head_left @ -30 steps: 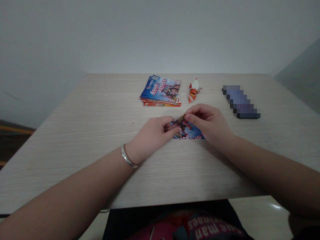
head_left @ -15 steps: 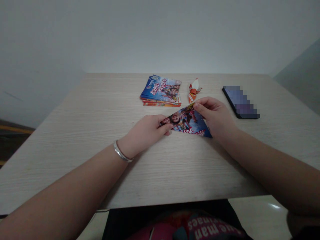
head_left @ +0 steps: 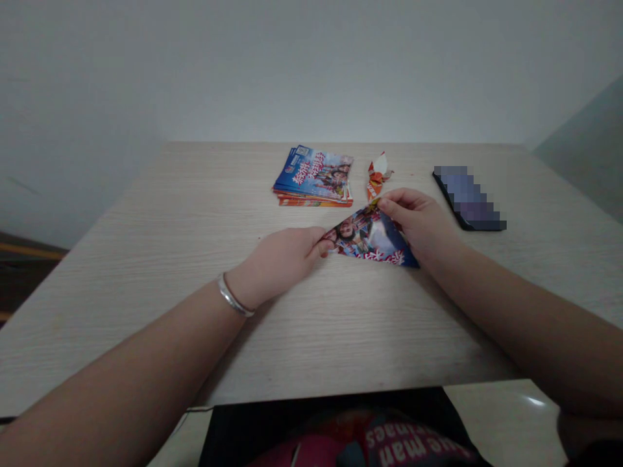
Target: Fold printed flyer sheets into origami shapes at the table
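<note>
Blue printed paper (head_left: 363, 240) is the centre of the action, stretched between two bare hands above the near-middle of the pale wooden table (head_left: 146, 259), and it reads as a triangle, so at least one fold looks made. Whether that crease is pressed sharp, I can't tell from here. Beyond it, one orange-and-white folded piece (head_left: 374, 185) sits with its points up, apparently a finished bit of folding, while just left of that a stack of leaflets (head_left: 314, 172) lies flat, the top one uncreased as far as it shows. So, by my reading, the sheet in hand is partway through. Now to the grip: the left hand (head_left: 285, 263), silver bracelet (head_left: 232, 297) at the wrist, has thumb and fingers closed tight on the left corner, no gap visible. Over on the other side, the right hand (head_left: 422, 220) pinches the far corner between thumb and forefinger, its remaining fingers curled behind. Well clear of all this, a dark phone (head_left: 470, 198) rests flat to the right.
</note>
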A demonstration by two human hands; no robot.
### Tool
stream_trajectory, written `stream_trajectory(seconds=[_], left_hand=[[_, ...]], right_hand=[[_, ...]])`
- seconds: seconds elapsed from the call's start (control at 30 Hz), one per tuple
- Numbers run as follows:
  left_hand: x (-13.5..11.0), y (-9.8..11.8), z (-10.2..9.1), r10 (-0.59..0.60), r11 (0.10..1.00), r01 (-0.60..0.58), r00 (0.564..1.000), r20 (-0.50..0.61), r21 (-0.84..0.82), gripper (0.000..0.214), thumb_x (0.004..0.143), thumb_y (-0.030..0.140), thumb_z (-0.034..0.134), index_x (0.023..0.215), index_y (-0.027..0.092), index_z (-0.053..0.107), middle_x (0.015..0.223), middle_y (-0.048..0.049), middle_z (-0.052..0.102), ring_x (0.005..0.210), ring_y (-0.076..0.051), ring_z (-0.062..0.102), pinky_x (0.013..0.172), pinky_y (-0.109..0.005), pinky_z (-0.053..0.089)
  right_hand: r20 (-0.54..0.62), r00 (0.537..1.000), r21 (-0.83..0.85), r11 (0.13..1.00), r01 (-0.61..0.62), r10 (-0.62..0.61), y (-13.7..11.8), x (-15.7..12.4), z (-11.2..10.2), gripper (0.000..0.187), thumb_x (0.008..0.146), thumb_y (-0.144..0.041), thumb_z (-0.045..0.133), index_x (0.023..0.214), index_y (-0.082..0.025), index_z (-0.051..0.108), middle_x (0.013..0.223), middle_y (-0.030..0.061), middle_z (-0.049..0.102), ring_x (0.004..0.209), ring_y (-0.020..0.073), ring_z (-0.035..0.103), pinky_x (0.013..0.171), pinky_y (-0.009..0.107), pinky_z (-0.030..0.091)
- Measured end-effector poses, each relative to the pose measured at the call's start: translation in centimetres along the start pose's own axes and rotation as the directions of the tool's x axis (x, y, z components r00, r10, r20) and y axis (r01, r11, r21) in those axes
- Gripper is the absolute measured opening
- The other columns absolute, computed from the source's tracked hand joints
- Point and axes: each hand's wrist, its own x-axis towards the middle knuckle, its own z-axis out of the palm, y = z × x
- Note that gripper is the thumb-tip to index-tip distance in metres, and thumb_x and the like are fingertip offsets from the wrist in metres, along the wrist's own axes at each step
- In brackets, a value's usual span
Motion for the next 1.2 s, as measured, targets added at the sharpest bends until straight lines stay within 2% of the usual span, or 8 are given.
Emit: stream_trajectory(seconds=[0.1, 0.27, 0.33, 0.43, 0.53, 0.6, 0.77, 1.2], left_hand=[[-0.1, 0.0, -0.1, 0.011, 1.000, -0.010, 1.000, 0.026, -0.029, 0.041, 0.103, 0.041, 0.028, 0.090, 0.018, 0.059, 0.075, -0.0041, 0.063, 0.069, -0.019, 0.058, 0.068, -0.030, 0.041], [-0.3, 0.2, -0.5, 0.008, 0.992, -0.020, 0.995, 0.095, 0.124, 0.041, 0.102, 0.041, 0.032, 0.093, 0.018, 0.065, 0.084, -0.0076, 0.071, 0.073, -0.021, 0.064, 0.067, -0.030, 0.042], [-0.5, 0.1, -0.5, 0.010, 0.985, -0.025, 0.996, 0.085, 0.171, 0.047, 0.102, 0.046, 0.031, 0.087, 0.018, 0.066, 0.077, -0.0068, 0.070, 0.068, -0.020, 0.063, 0.063, -0.029, 0.040], [-0.6, 0.0, -0.4, 0.020, 0.966, 0.009, 0.993, -0.113, 0.258, 0.045, 0.100, 0.048, 0.036, 0.086, 0.018, 0.066, 0.076, -0.0062, 0.068, 0.069, -0.020, 0.062, 0.064, -0.029, 0.042], [-0.3, 0.3, 0.2, 0.166, 0.963, -0.071, 0.917, -0.364, 0.261, 0.030, 0.096, 0.039, 0.051, 0.111, 0.016, 0.063, 0.109, -0.0106, 0.068, 0.098, -0.025, 0.063, 0.085, -0.036, 0.047], [0.1, 0.6, 0.7, 0.233, 0.966, -0.162, 0.887, -0.398, 0.203, 0.026, 0.095, 0.035, 0.056, 0.113, 0.016, 0.063, 0.113, -0.0102, 0.067, 0.105, -0.025, 0.061, 0.094, -0.038, 0.047], [1.0, 0.1, 1.8, 0.288, 0.957, -0.260, 0.907, -0.308, 0.130, 0.015, 0.094, 0.022, 0.058, 0.103, 0.017, 0.068, 0.112, -0.0073, 0.070, 0.103, -0.022, 0.063, 0.095, -0.038, 0.049], [1.7, -2.5, 1.8, 0.361, 0.930, -0.321, 0.890, -0.279, 0.181, 0.021, 0.096, 0.026, 0.055, 0.104, 0.017, 0.073, 0.109, -0.0068, 0.074, 0.100, -0.022, 0.066, 0.096, -0.039, 0.049]], right_hand=[[0.013, 1.000, -0.019, 1.000, -0.021, 0.021, 0.1, 0.3, -0.2, 0.015, 0.077, -0.038, 0.074, 0.075, -0.026, 0.065, 0.064, -0.0033, 0.061, 0.052, 0.0111, 0.049, 0.049, 0.027, 0.040], [0.035, 0.999, -0.123, 0.992, -0.007, 0.012, 0.5, 0.9, -0.4, 0.011, 0.075, -0.032, 0.076, 0.073, -0.024, 0.069, 0.068, -0.0016, 0.066, 0.058, 0.0123, 0.053, 0.055, 0.029, 0.044], [0.050, 0.999, -0.197, 0.980, 0.010, 0.000, 0.6, 1.0, -0.4, 0.010, 0.076, -0.032, 0.075, 0.073, -0.024, 0.070, 0.066, -0.0014, 0.065, 0.058, 0.0121, 0.052, 0.054, 0.028, 0.042], [0.091, 0.996, -0.250, 0.968, 0.006, 0.017, 0.4, 0.9, -0.3, 0.013, 0.076, -0.035, 0.073, 0.073, -0.022, 0.070, 0.062, -0.0014, 0.064, 0.053, 0.0115, 0.051, 0.051, 0.028, 0.041], [0.140, 0.990, -0.234, 0.972, 0.005, 0.029, -0.1, 0.5, 0.3, 0.013, 0.076, -0.033, 0.072, 0.071, -0.021, 0.069, 0.060, -0.0014, 0.064, 0.051, 0.0116, 0.051, 0.050, 0.028, 0.041], [0.169, 0.985, -0.241, 0.970, 0.020, 0.022, -0.5, 0.2, 0.9, 0.012, 0.076, -0.030, 0.072, 0.070, -0.021, 0.068, 0.058, -0.0017, 0.064, 0.050, 0.0115, 0.052, 0.051, 0.028, 0.041], [0.193, 0.981, -0.335, 0.937, 0.094, -0.029, -0.6, -0.3, 2.1, 0.012, 0.077, -0.027, 0.071, 0.068, -0.020, 0.070, 0.061, -0.0012, 0.066, 0.053, 0.0112, 0.052, 0.055, 0.028, 0.041], [0.199, 0.976, -0.641, 0.742, 0.195, -0.085, 0.4, 1.7, 3.9, 0.016, 0.082, -0.037, 0.069, 0.076, -0.024, 0.075, 0.073, 0.0007, 0.071, 0.070, 0.0173, 0.061, 0.068, 0.034, 0.041]])
